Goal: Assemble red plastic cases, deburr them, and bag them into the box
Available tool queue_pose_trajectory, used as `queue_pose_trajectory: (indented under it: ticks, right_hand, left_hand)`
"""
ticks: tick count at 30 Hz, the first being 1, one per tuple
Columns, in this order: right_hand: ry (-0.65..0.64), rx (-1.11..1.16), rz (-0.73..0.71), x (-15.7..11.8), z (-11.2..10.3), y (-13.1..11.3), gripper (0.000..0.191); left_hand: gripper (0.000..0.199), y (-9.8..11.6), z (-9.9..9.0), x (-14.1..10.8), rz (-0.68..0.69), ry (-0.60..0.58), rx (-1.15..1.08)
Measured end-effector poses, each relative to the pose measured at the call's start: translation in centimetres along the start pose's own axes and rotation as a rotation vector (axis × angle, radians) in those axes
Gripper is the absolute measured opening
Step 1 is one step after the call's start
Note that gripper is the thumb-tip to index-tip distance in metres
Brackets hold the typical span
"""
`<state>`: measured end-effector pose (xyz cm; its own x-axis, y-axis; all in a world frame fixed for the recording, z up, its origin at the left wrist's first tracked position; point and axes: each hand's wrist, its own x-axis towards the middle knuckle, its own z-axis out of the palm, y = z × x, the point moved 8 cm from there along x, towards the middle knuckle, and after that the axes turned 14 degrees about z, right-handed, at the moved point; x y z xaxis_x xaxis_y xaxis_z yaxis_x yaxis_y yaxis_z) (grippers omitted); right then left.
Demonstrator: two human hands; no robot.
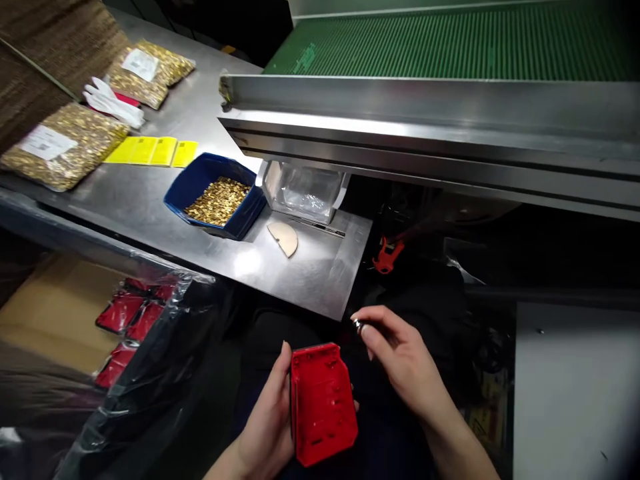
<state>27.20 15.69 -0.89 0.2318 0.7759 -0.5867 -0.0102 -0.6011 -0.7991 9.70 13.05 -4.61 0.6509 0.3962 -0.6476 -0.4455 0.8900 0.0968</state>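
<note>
A red plastic shell [325, 407] with an open, ribbed inside lies in my left hand [273, 407], whose fingers wrap round its back and edge. To the upper right of the shell, my right hand [400, 353] pinches a small shiny metal piece [358, 325] between thumb and forefinger, apart from the shell. Up on the metal table stands a blue bin [240, 230] holding many small brass-coloured pieces [220, 201]. Beside it are a clear-lined bin [307, 190] and a pale half-round piece [284, 239].
A green ribbed conveyor [450, 47] with a metal side rail [425, 140] spans the upper right. Bags of brass pieces [70, 147], yellow labels [150, 151] and white gloves [113, 103] lie at the left. Below, a plastic-lined box holds red parts [120, 312]. A pale panel [575, 400] is at right.
</note>
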Motion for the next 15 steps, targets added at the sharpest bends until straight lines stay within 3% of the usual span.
queue_pose_trajectory:
  ticks: [4, 7, 9, 15]
  right_hand:
    - [0.02, -0.14, -0.068, -3.5, 0.4, -1.0, 0.024]
    - [0.025, -0.196, -0.118, -4.6, 1.2, -1.3, 0.022]
    - [0.025, -0.259, -0.185, -4.9, 1.8, -1.5, 0.018]
    - [0.048, -0.411, -0.319, -5.4, 2.5, -1.8, 0.018]
  left_hand:
    - [0.074, -0.5, 1.1, 0.3, 0.012, -0.131, 0.082]
    - [0.062, -0.1, 2.2, 0.4, 0.089, -0.275, 0.291]
    - [0.068, 0.1, 2.9, 0.3, 0.11, -0.342, 0.433]
    - [0.079, 0.0, 3.9, 0.5, 0.111, -0.349, 0.579]
